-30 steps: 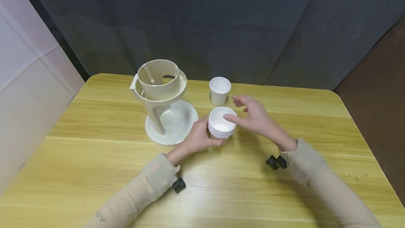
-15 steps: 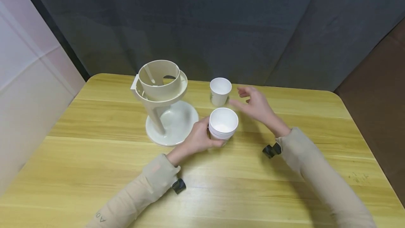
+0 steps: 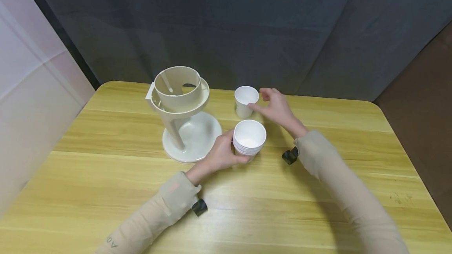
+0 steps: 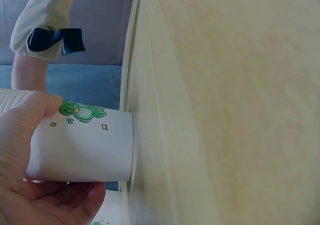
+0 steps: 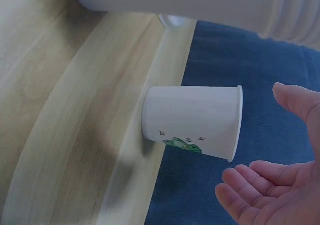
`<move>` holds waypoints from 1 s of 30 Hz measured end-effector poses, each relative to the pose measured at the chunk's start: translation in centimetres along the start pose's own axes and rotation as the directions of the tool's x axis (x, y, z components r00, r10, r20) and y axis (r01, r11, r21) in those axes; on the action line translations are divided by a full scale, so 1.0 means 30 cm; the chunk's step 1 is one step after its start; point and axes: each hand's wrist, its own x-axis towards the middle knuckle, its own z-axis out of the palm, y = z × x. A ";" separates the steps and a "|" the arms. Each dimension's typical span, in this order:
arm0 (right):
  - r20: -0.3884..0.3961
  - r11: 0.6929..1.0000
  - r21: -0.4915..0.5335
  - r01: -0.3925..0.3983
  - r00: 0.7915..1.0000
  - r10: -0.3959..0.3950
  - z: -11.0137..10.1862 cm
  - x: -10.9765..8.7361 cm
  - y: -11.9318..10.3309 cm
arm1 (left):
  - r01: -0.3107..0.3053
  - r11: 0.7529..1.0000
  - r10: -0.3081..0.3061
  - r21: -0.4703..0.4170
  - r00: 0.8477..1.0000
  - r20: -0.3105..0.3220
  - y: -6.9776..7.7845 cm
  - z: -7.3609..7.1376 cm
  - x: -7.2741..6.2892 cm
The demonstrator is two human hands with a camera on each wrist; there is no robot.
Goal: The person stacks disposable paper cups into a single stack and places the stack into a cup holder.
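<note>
My left hand (image 3: 221,153) grips a stack of nested white paper cups (image 3: 249,135) from its left side. In the left wrist view, thumb and fingers wrap the lowest cup (image 4: 85,150), printed with a green cartoon figure and small stars; its base is right at the tabletop. A single white paper cup (image 3: 243,108) stands upright behind the stack. My right hand (image 3: 277,109) is at its right side, thumb and fingers spread apart. The right wrist view shows that cup (image 5: 195,117) with a gap between its rim and the fingers (image 5: 250,189).
Left of the cups stands a cream plastic stand (image 3: 178,105) with an open cylinder on top and a round white base (image 3: 201,136). The wooden table (image 3: 247,211) ends at a dark curtain (image 3: 226,30) behind the cups.
My right hand has left the mouth of the stack, moving back and right, then turned left toward the single cup. The left hand and the stack have barely moved.
</note>
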 end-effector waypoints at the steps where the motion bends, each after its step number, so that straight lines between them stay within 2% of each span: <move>1: -0.001 1.000 -0.006 -0.004 1.000 0.004 0.003 0.006 0.001 | -0.002 1.000 0.002 0.001 1.000 -0.001 0.000 0.000 0.000; 11: 0.047 0.998 -0.045 -0.043 0.998 0.045 0.018 0.039 -0.002 | -0.004 1.000 0.004 0.007 1.000 -0.004 -0.001 0.001 -0.003; 22: 0.037 0.995 -0.094 -0.037 0.998 0.041 0.034 0.067 -0.012 | 0.000 1.000 0.000 -0.001 1.000 0.006 0.006 0.004 -0.003; 30: 0.073 0.985 -0.159 -0.062 0.995 0.074 0.042 0.089 -0.025 | 0.004 1.000 -0.004 0.008 1.000 0.003 0.005 0.002 0.001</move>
